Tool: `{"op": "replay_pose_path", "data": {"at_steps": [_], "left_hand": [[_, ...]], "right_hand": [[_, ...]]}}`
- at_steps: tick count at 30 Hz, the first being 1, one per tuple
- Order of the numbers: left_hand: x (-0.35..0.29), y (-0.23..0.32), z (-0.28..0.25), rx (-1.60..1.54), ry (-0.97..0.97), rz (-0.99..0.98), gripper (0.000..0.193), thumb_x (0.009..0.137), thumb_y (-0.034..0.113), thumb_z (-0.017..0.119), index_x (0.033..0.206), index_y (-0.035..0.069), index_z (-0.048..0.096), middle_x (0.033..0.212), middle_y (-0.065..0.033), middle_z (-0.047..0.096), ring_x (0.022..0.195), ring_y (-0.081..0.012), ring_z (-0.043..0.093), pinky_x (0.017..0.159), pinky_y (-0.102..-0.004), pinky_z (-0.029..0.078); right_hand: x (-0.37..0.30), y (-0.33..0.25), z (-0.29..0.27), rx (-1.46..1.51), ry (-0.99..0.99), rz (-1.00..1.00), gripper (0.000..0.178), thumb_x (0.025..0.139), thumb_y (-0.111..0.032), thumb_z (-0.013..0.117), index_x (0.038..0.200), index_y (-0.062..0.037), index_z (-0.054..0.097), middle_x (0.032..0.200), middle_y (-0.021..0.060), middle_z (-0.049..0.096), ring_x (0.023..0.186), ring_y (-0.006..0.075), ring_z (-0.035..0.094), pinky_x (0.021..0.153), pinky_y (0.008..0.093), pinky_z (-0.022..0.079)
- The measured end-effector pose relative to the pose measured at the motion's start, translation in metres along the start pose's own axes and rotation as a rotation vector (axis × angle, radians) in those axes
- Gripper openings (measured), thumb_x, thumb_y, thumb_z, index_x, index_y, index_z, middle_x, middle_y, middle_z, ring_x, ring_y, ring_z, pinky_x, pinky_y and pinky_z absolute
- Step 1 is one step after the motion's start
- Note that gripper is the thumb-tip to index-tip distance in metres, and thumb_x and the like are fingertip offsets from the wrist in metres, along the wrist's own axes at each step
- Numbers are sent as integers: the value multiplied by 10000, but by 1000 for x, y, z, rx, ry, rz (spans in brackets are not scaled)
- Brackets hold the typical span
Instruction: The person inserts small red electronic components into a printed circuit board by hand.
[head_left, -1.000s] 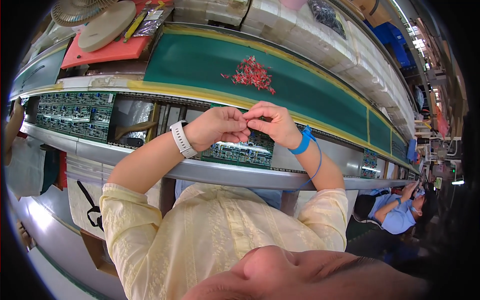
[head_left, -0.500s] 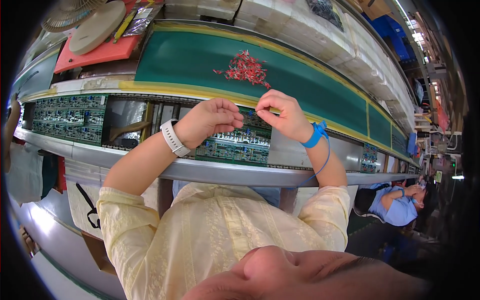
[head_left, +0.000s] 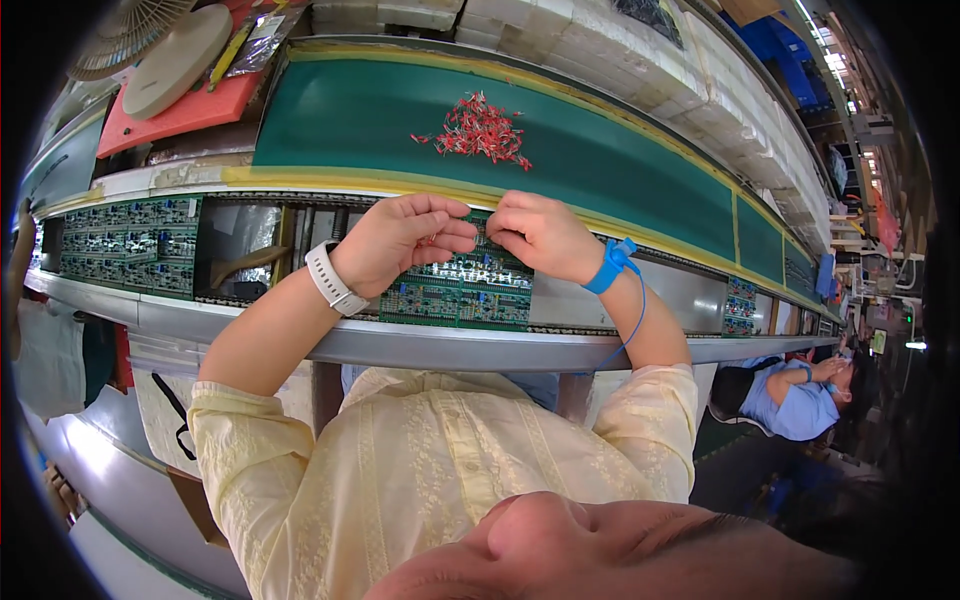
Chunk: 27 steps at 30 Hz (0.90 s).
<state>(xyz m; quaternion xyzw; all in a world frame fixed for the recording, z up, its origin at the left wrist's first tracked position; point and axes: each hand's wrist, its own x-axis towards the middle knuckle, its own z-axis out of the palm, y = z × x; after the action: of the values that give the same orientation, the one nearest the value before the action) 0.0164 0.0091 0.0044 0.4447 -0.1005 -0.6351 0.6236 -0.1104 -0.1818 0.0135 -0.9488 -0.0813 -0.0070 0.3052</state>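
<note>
A green circuit board (head_left: 455,305) packed with small parts lies in the conveyor track in front of me. Over its left far corner is my left hand (head_left: 408,238), fingers curled, with a bit of a small red part (head_left: 432,239) showing between them. My right hand (head_left: 540,238) is pinched close above the board's far edge; its fingertips point down and hide whatever they hold. Beyond both hands, a loose pile of small red parts with thin pale leads (head_left: 480,130) rests on the green work mat (head_left: 620,175).
More circuit boards (head_left: 130,245) sit in the track to the left, and another board (head_left: 740,305) to the right. A blue wrist strap (head_left: 610,268) trails a cord to the metal rail (head_left: 420,343). White foam boxes (head_left: 600,60) line the back. A co-worker (head_left: 790,395) sits at right.
My right fingers have turned down and closed in over the board, hiding the thin lead that showed between them. The whole view has shifted slightly, and a red bit now shows in my left hand.
</note>
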Motion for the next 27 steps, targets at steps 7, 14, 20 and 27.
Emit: {"op": "replay_pose_path", "data": {"at_steps": [7,14,20,27], "left_hand": [[1,0,1,4,8,-2,257,921,105,409,1146,-3,471,1052,-119,597,914,-166,604,763,-245,491],[1,1,1,-7,10,-4,260,918,102,409,1149,-3,465,1053,-126,596,916,-171,605,761,-247,492],[1,0,1,-4,22,-9,221,914,101,429,1110,8,469,1046,-129,599,910,-171,607,753,-240,494],[4,-4,-4,-29,5,9,184,907,90,440,1068,4,466,1033,-148,594,887,-180,612,731,-245,506]], "right_hand": [[1,-1,0,-30,-12,11,52,760,-109,584,783,-68,605,787,73,532,772,264,550,657,374,449],[1,1,7,-68,39,-38,38,744,-105,599,771,-79,603,777,57,532,761,255,551,643,369,451],[1,2,12,-79,105,-86,41,723,-96,618,761,-90,605,761,46,534,737,242,551,622,359,453],[1,2,16,-90,156,-87,54,714,-100,631,762,-88,609,748,39,535,721,235,548,616,354,452]]}}
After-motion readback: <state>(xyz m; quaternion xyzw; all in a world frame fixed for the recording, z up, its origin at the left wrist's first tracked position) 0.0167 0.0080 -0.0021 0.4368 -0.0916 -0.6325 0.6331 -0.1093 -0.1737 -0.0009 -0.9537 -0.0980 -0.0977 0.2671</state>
